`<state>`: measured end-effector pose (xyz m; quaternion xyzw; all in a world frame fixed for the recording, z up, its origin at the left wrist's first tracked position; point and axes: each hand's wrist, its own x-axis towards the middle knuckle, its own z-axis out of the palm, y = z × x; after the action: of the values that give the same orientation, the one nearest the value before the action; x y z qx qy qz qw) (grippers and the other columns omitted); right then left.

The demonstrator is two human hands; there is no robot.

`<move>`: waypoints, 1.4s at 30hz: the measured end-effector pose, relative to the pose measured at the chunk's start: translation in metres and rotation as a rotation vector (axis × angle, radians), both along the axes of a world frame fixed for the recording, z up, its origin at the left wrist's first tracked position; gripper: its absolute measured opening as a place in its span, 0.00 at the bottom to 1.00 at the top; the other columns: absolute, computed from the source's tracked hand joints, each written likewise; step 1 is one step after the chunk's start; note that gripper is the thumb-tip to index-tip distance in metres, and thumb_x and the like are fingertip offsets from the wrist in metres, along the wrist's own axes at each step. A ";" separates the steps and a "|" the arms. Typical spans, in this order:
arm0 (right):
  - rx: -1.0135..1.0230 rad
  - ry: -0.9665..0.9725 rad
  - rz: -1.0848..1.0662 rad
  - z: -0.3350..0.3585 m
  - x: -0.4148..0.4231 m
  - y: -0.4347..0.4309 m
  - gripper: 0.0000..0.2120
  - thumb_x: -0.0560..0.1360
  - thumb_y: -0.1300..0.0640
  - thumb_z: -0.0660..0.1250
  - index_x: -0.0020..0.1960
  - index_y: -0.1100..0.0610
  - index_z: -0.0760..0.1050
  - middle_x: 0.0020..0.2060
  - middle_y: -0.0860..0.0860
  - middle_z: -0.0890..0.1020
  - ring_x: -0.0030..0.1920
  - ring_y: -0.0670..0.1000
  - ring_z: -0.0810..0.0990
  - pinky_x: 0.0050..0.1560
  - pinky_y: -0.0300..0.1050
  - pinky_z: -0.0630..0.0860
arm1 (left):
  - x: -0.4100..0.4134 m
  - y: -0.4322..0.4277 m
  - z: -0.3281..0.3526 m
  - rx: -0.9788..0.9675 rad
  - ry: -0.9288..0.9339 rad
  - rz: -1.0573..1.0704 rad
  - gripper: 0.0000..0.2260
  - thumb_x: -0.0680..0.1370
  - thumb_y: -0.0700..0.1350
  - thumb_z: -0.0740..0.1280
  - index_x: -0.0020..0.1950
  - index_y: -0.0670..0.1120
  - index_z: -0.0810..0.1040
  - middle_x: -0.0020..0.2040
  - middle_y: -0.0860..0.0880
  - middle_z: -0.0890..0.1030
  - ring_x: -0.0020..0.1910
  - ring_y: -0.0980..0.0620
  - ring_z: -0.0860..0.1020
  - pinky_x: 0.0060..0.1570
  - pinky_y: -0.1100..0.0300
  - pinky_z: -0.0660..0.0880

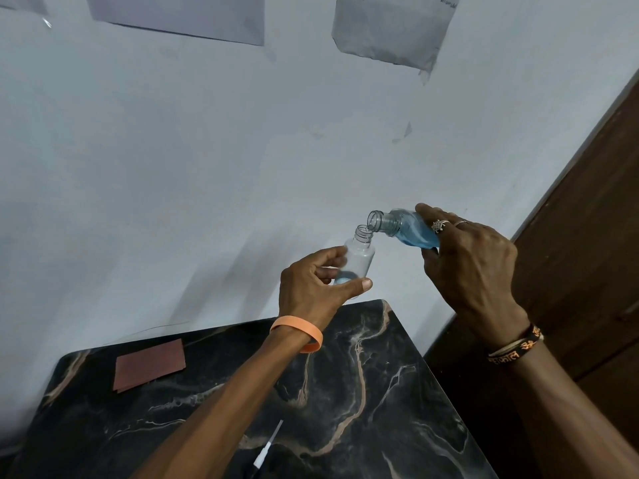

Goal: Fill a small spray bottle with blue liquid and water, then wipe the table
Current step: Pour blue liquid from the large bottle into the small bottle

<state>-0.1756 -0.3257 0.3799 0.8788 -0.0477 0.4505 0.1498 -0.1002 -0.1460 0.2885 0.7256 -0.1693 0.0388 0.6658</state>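
Above the far edge of the dark marble table (363,392), the small spray bottle (358,257) stands almost upright in the air, its long axis vertical with a slight lean, its open threaded neck pointing up toward the larger bottle. The blue liquid bottle (404,228) lies nearly horizontal, its long axis sloping down to the left, and its open mouth is just above the small neck. The left hand (313,285) is closed around the lower part of the small bottle, thumb in front, fingers behind. The right hand (473,261) grips the body of the blue bottle, and its fingers hide the base. A little blue shows at the bottom of the small bottle, partly covered by the thumb. On the table lie a reddish-brown cloth (148,364) and a white spray tube (268,445), whose head is cut off by the forearm
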 end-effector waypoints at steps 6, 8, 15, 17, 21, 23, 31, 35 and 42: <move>0.007 -0.002 0.005 0.000 0.001 0.000 0.28 0.60 0.66 0.79 0.60 0.57 0.82 0.48 0.55 0.86 0.42 0.59 0.85 0.35 0.44 0.77 | -0.001 0.002 0.001 0.000 0.007 -0.001 0.29 0.61 0.56 0.81 0.61 0.54 0.80 0.50 0.62 0.81 0.44 0.71 0.79 0.39 0.77 0.73; 0.011 -0.008 0.007 0.000 0.001 0.001 0.28 0.60 0.66 0.79 0.60 0.57 0.83 0.48 0.54 0.87 0.42 0.59 0.85 0.35 0.43 0.77 | -0.001 0.002 0.002 0.002 0.009 -0.001 0.29 0.61 0.56 0.81 0.61 0.54 0.80 0.50 0.62 0.81 0.44 0.70 0.80 0.39 0.76 0.73; 0.024 0.001 0.012 0.001 0.001 0.000 0.28 0.61 0.66 0.79 0.61 0.57 0.82 0.50 0.55 0.86 0.42 0.61 0.85 0.36 0.46 0.78 | -0.003 0.002 0.004 -0.001 0.010 0.001 0.29 0.61 0.55 0.81 0.61 0.53 0.80 0.53 0.59 0.82 0.45 0.68 0.80 0.40 0.76 0.74; 0.027 0.002 0.017 0.001 0.001 0.000 0.28 0.61 0.66 0.79 0.61 0.57 0.82 0.50 0.56 0.86 0.43 0.61 0.85 0.37 0.46 0.79 | -0.003 0.002 0.004 0.000 0.008 0.004 0.29 0.62 0.55 0.81 0.61 0.53 0.80 0.55 0.57 0.83 0.45 0.67 0.80 0.40 0.76 0.74; 0.017 0.001 0.007 0.000 0.001 0.000 0.28 0.61 0.66 0.79 0.61 0.57 0.82 0.49 0.56 0.86 0.42 0.60 0.85 0.36 0.46 0.79 | -0.003 0.002 0.005 0.000 0.007 0.005 0.29 0.62 0.55 0.81 0.61 0.53 0.80 0.55 0.56 0.83 0.45 0.68 0.80 0.40 0.76 0.74; 0.019 0.001 0.011 0.001 0.001 -0.001 0.28 0.61 0.66 0.79 0.61 0.57 0.82 0.49 0.56 0.86 0.42 0.60 0.85 0.37 0.45 0.79 | -0.003 0.002 0.005 0.006 0.006 0.004 0.29 0.62 0.55 0.81 0.61 0.53 0.80 0.56 0.56 0.83 0.45 0.67 0.80 0.40 0.76 0.74; 0.011 0.007 0.013 0.002 0.000 0.001 0.28 0.60 0.66 0.80 0.60 0.58 0.82 0.49 0.57 0.86 0.43 0.60 0.86 0.38 0.48 0.80 | -0.003 0.002 0.003 -0.007 0.006 0.002 0.29 0.61 0.56 0.81 0.61 0.54 0.80 0.55 0.55 0.83 0.48 0.64 0.81 0.41 0.74 0.75; 0.008 -0.002 0.019 0.002 0.000 0.000 0.28 0.60 0.67 0.79 0.60 0.58 0.83 0.49 0.56 0.86 0.42 0.60 0.86 0.37 0.46 0.80 | -0.003 0.002 0.004 -0.009 0.005 0.001 0.29 0.62 0.55 0.81 0.61 0.53 0.80 0.56 0.55 0.83 0.47 0.63 0.81 0.42 0.74 0.76; 0.034 0.016 0.014 0.001 -0.001 0.000 0.28 0.61 0.67 0.79 0.61 0.58 0.82 0.50 0.57 0.86 0.44 0.61 0.86 0.39 0.48 0.80 | -0.002 0.001 0.004 -0.010 0.008 0.002 0.29 0.61 0.55 0.81 0.61 0.54 0.80 0.55 0.56 0.83 0.46 0.68 0.80 0.40 0.74 0.75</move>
<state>-0.1762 -0.3253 0.3813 0.8852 -0.0479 0.4436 0.1319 -0.1027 -0.1446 0.2921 0.7225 -0.1659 0.0374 0.6702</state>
